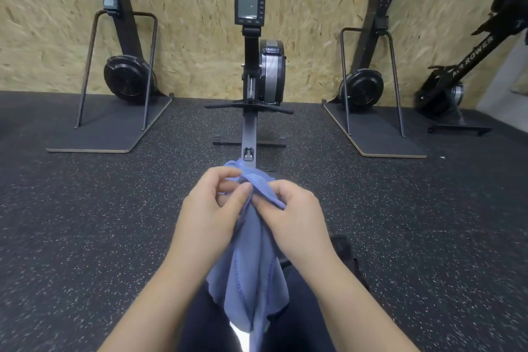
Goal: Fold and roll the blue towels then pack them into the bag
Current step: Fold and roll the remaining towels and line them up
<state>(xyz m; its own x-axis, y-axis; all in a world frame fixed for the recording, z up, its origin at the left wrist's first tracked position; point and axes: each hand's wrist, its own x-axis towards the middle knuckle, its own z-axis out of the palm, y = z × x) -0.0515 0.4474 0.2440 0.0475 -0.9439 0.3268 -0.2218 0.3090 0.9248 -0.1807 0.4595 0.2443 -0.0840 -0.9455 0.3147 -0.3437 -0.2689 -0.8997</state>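
between the left hand (pixel 213 206) and right hand (pixel 294 214), a blue towel (pixel 251 266) is pinched at its bunched top edge, the rest hanging below them. no fold or roll is judged done; no bag is seen.

Gym; rowing machine (pixel 258 71); speckled rubber floor (pixel 85 223)

Both forearms reach forward, bare; left hand (pixel 211 208) and right hand (pixel 297 217) meet at centre, fingers curled, each pinching the blue towel (pixel 251 271)
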